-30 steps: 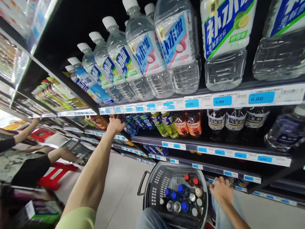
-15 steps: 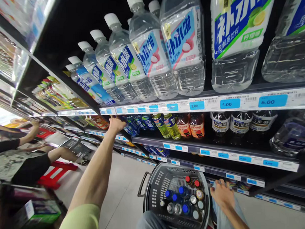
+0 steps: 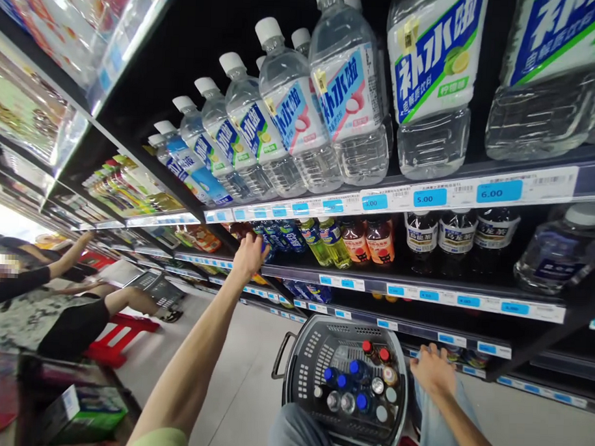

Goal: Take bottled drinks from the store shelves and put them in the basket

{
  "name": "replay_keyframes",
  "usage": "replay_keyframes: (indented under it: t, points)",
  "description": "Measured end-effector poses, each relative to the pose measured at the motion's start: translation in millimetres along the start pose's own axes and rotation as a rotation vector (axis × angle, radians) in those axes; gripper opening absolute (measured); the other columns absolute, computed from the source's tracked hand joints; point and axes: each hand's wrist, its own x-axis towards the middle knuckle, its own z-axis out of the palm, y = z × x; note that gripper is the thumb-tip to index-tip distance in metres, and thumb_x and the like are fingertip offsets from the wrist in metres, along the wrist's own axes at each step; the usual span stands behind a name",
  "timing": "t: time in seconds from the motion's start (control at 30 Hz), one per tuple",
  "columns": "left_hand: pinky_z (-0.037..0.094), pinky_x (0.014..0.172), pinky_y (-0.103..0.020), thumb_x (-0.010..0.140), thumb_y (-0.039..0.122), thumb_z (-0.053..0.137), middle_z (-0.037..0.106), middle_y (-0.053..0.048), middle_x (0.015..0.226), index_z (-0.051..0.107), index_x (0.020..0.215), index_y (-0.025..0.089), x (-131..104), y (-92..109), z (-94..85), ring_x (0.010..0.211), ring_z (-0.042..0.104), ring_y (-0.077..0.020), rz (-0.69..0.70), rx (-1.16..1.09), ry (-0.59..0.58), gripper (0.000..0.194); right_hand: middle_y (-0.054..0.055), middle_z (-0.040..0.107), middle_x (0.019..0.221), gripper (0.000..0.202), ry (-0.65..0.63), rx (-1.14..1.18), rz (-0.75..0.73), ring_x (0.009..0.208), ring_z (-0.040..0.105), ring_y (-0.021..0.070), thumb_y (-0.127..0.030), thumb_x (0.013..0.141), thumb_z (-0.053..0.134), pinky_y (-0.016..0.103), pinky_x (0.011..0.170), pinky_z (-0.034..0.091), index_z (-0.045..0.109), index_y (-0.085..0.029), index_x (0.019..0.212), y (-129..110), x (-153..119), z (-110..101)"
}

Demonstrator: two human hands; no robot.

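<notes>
My left hand [image 3: 251, 255] is at the front edge of the second shelf, fingers curled beside a row of dark-blue bottles [image 3: 288, 236]. A bit of blue shows at its fingertips; what they close on is mostly hidden. My right hand [image 3: 433, 369] lies on my jeans-covered knee [image 3: 447, 417], fingers loosely spread and holding nothing. Between my legs stands a grey shopping basket [image 3: 297, 372]. Inside it, bottles with blue caps [image 3: 362, 402], red caps [image 3: 384, 355] and pale caps are grouped toward the right side.
Large clear bottles [image 3: 355, 101] line the shelf above. Yellow-green bottles [image 3: 333, 244], orange-labelled bottles [image 3: 379, 242] and dark tea bottles [image 3: 456, 232] share the lower shelf. At left are another person [image 3: 54, 322], a red stand [image 3: 120, 339] and a green box [image 3: 86, 414].
My left hand has moved right and slightly down, out from deeper in the shelf, and its curled fingers now show. My right hand stays on my knee. The view has shifted slightly.
</notes>
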Motion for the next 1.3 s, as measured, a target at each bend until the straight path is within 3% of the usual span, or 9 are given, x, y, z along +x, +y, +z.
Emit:
replay_keyframes:
  t: [0.13, 0.3, 0.43, 0.5, 0.63, 0.73, 0.8, 1.07, 1.3]
  points:
    - [0.058, 0.091, -0.04, 0.106, 0.039, 0.041, 0.064, -0.016, 0.111, 0.062, 0.108, 0.018, -39, 3, -17.7, 0.104, 0.067, -0.0312, -0.002, -0.053, 0.101, 0.03, 0.023, 0.064, 0.139, 0.045, -0.014, 0.018, -0.007, 0.128, 0.059, 0.0404, -0.03, 0.099, 0.049, 0.051, 0.09, 0.056, 0.074, -0.013, 0.133, 4, 0, 4]
    - [0.054, 0.084, -0.036, 0.107, 0.034, 0.032, 0.064, -0.013, 0.097, 0.061, 0.098, 0.02, -73, -3, -76.2, 0.091, 0.067, -0.0267, -0.019, -0.109, 0.182, 0.033, 0.023, 0.063, 0.141, 0.045, -0.037, 0.056, 0.01, 0.13, 0.058, 0.0409, -0.032, 0.101, 0.048, 0.05, 0.091, 0.055, 0.074, -0.013, 0.133, 8, -2, 0]
    - [0.052, 0.082, -0.035, 0.102, 0.035, 0.037, 0.069, -0.01, 0.084, 0.062, 0.085, 0.022, -116, 10, -103.2, 0.082, 0.067, -0.0245, 0.127, -0.189, -0.008, 0.033, 0.022, 0.063, 0.14, 0.046, -0.066, 0.056, 0.015, 0.131, 0.057, 0.0403, -0.036, 0.103, 0.048, 0.049, 0.094, 0.054, 0.074, -0.013, 0.133, 15, -9, -14]
    - [0.051, 0.079, -0.033, 0.099, 0.033, 0.041, 0.071, -0.008, 0.079, 0.062, 0.079, 0.022, -152, 22, -95.9, 0.076, 0.067, -0.0226, 0.219, -0.247, -0.182, 0.031, 0.022, 0.062, 0.141, 0.048, -0.075, 0.06, 0.025, 0.13, 0.057, 0.0391, -0.04, 0.104, 0.047, 0.049, 0.096, 0.053, 0.072, -0.013, 0.135, 20, -10, -18]
    - [0.051, 0.073, -0.031, 0.097, 0.027, 0.044, 0.073, -0.008, 0.073, 0.063, 0.074, 0.022, -241, 52, -55.1, 0.069, 0.068, -0.0208, 0.319, -0.328, -0.457, 0.03, 0.022, 0.06, 0.142, 0.051, -0.09, 0.055, 0.041, 0.132, 0.055, 0.0398, -0.045, 0.104, 0.046, 0.051, 0.099, 0.053, 0.07, -0.014, 0.137, 29, -11, -18]
    - [0.052, 0.073, -0.031, 0.098, 0.025, 0.045, 0.077, -0.01, 0.078, 0.067, 0.079, 0.021, -295, 65, -25.6, 0.072, 0.072, -0.0224, 0.294, -0.313, -0.553, 0.029, 0.021, 0.06, 0.141, 0.052, -0.096, 0.045, 0.041, 0.133, 0.054, 0.0402, -0.046, 0.104, 0.046, 0.051, 0.101, 0.053, 0.07, -0.013, 0.137, 33, -10, -17]
    - [0.052, 0.073, -0.031, 0.098, 0.023, 0.045, 0.078, -0.012, 0.081, 0.069, 0.081, 0.02, -314, 63, -12.6, 0.075, 0.074, -0.0234, 0.234, -0.286, -0.572, 0.03, 0.02, 0.06, 0.142, 0.052, -0.098, 0.047, 0.039, 0.133, 0.054, 0.0397, -0.047, 0.104, 0.046, 0.05, 0.101, 0.053, 0.069, -0.014, 0.138, 35, -11, -19]
    - [0.05, 0.07, -0.032, 0.102, 0.028, 0.041, 0.076, -0.012, 0.082, 0.071, 0.09, 0.019, -319, 45, 5.6, 0.076, 0.073, -0.0242, 0.176, -0.246, -0.541, 0.034, 0.019, 0.06, 0.147, 0.056, -0.093, 0.042, 0.04, 0.136, 0.053, 0.0401, -0.048, 0.103, 0.045, 0.051, 0.103, 0.053, 0.067, -0.016, 0.143, 30, -9, -22]
    - [0.051, 0.074, -0.032, 0.109, 0.038, 0.036, 0.073, -0.011, 0.104, 0.069, 0.106, 0.02, -319, 40, 19.2, 0.083, 0.071, -0.0223, 0.168, -0.32, -0.516, 0.038, 0.019, 0.062, 0.146, 0.054, -0.069, 0.042, 0.053, 0.134, 0.056, 0.0401, -0.049, 0.102, 0.048, 0.051, 0.102, 0.054, 0.069, -0.018, 0.142, 36, -7, -20]
